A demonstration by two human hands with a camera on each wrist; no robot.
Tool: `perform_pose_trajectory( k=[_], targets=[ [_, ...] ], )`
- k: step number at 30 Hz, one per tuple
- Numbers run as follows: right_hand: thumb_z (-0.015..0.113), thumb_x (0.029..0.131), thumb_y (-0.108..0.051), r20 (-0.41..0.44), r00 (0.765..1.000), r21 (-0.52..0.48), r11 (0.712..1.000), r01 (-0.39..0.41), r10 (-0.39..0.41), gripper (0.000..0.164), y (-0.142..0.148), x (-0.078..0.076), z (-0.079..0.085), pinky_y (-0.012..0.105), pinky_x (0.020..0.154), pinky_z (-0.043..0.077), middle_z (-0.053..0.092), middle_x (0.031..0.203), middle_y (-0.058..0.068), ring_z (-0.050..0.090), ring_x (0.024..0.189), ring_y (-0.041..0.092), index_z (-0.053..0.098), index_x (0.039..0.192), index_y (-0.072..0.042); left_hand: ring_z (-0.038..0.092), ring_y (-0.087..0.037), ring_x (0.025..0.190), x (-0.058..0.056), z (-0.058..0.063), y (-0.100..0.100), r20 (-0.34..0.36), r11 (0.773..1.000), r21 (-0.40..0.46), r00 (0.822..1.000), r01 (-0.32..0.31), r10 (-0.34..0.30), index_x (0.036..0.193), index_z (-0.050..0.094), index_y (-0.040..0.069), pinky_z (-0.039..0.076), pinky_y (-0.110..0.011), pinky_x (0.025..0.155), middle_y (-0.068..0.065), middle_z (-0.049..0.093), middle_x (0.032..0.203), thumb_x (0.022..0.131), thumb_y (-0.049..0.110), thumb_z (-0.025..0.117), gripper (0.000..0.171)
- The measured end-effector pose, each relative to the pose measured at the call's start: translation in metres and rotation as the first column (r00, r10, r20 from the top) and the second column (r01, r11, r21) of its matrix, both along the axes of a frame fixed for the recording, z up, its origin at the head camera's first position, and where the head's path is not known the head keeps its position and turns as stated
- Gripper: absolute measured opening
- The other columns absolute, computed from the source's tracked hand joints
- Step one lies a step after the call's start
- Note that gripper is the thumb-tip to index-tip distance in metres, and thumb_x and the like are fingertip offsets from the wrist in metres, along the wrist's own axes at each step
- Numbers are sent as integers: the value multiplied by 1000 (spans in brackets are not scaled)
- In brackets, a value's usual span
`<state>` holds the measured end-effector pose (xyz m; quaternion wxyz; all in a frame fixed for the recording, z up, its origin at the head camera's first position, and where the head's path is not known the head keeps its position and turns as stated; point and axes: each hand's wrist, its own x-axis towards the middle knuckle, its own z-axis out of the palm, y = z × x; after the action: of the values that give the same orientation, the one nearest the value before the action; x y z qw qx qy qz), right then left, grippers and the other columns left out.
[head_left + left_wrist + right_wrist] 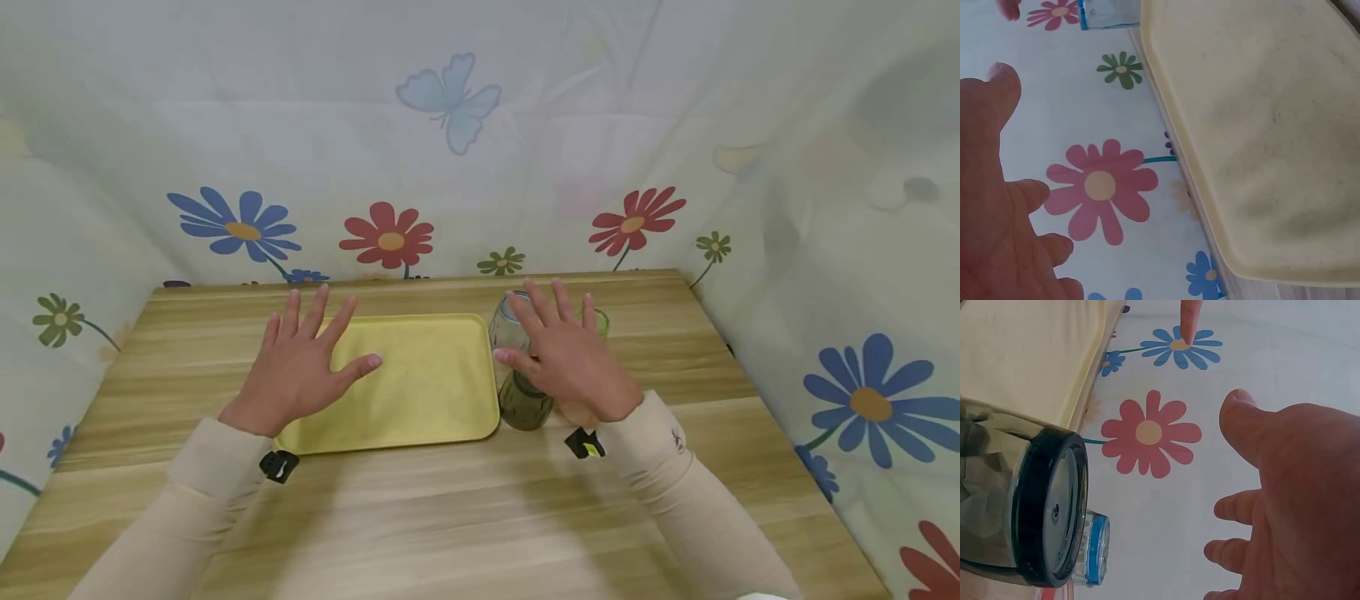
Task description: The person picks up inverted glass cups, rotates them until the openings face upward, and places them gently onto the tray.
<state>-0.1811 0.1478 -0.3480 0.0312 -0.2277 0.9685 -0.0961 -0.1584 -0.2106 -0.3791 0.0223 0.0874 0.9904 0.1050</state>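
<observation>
My left hand [296,371] is held over the left part of a yellow tray [420,379], fingers spread and holding nothing. To the right of the tray, my right hand [573,358] hovers over a group of glasses, its fingers also spread. A dark tinted glass [525,406] stands nearest the front, its thick base facing up in the right wrist view. Behind it is a clear glass with a blue edge [507,329]. A green-edged glass [603,320] shows past the right fingers. Part of a pinkish glass [576,414] peeks out under the right palm, which hides the rest.
The tray and glasses stand on a wood-grain table [420,517]. A white cloth printed with flowers [480,167] hangs behind the table and along both sides. Dark straps with small clips [279,465] sit at both wrists.
</observation>
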Motion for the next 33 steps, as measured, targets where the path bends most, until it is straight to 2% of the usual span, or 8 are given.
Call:
perform_pose_trajectory(
  k=[5,11,19,27,33],
  targets=[
    [45,105,-63,0,1000,2,1000,8,-8,81,1,-2,-2,75,126,-2,4,179,6,-7,164,42,14,169,-23,-8,-56,159,-1,-5,-4,4,1000,5,1000,6,-6,169,14,21,2,-77,124,-23,0,176,97,79,40,96],
    [46,105,-62,-2,1000,10,1000,10,-10,82,6,-2,0,75,126,-3,3,179,6,-7,163,43,14,169,-23,-9,-53,160,-6,-18,-10,-1,1000,-9,1000,10,-10,169,15,18,0,-75,125,-23,1,176,97,79,39,98],
    [47,105,-61,3,1000,1,1000,6,-6,82,5,-1,-1,71,128,-3,3,179,7,-7,163,44,16,169,-21,-6,-54,160,-5,-26,-19,0,1000,-2,1000,5,-5,168,17,13,5,-74,126,-25,1,175,98,77,41,98],
    [46,106,-61,-9,1000,21,1000,4,-4,81,5,-3,-3,72,128,-3,5,178,8,-8,164,42,15,169,-21,0,-55,160,-5,-39,-33,-28,1000,-7,1000,0,-1,168,18,10,8,-73,127,-26,3,175,99,75,43,97],
    [44,106,-61,-17,1000,26,1000,0,0,80,4,-5,-6,72,128,-2,6,178,9,-6,164,43,15,169,-20,0,-55,160,-3,-47,-45,-16,1000,-2,1000,-19,19,167,18,6,8,-73,127,-28,4,174,99,75,43,99]
  ],
)
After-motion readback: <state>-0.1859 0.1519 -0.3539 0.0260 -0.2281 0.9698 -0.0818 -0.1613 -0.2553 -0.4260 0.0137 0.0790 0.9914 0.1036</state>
